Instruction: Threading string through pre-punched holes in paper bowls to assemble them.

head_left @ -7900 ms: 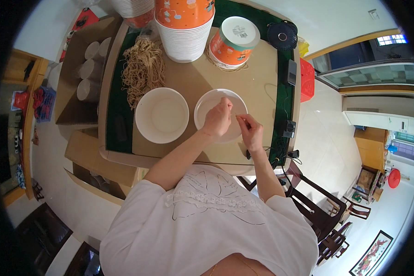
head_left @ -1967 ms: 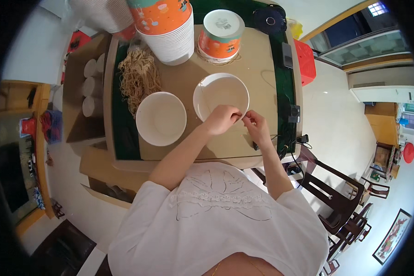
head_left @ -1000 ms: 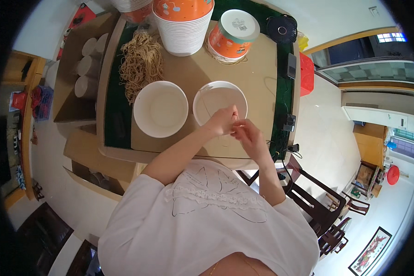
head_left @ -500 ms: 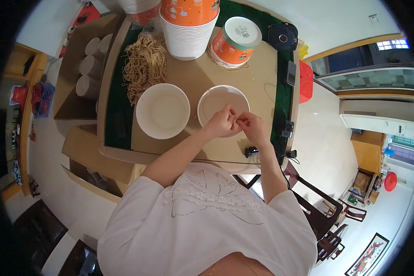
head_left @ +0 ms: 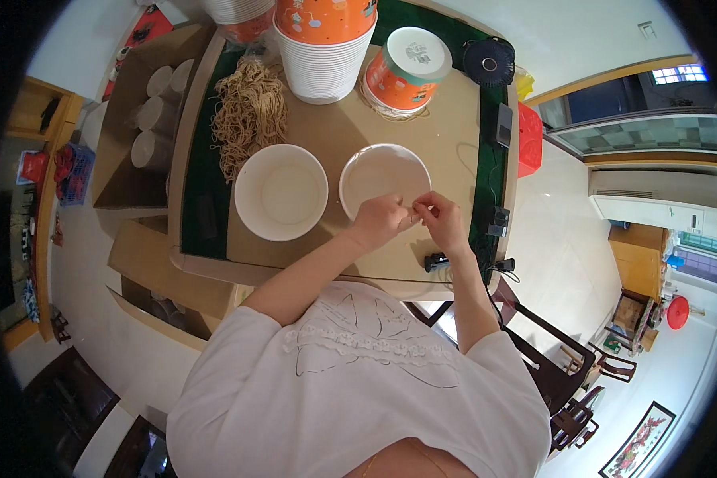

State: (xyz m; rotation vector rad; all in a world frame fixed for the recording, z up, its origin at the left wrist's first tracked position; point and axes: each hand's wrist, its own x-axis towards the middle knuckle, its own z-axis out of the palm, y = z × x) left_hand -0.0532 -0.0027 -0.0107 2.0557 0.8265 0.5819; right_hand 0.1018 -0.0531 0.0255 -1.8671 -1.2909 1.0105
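Observation:
My left hand (head_left: 379,221) and my right hand (head_left: 442,221) meet over the near right rim of a white paper tub (head_left: 374,171). Both are closed in a pinch, fingertips almost touching; whatever they pinch is too small to make out. To the left stands a second white tub (head_left: 281,191), its open mouth facing up. Beyond it lies a tangled heap of tan strings (head_left: 251,111).
A tall stack of white and orange tubs (head_left: 327,68) stands at the far side, with an orange lidded tub (head_left: 410,72) beside it. A black round device (head_left: 489,61), a phone (head_left: 503,126) and cables line the right edge. Cardboard boxes (head_left: 175,279) sit left of the table.
My left hand has drawn slightly nearer to me, its fingers more curled. My right hand has shifted a little, still pinched. The tubs and strings stay in place.

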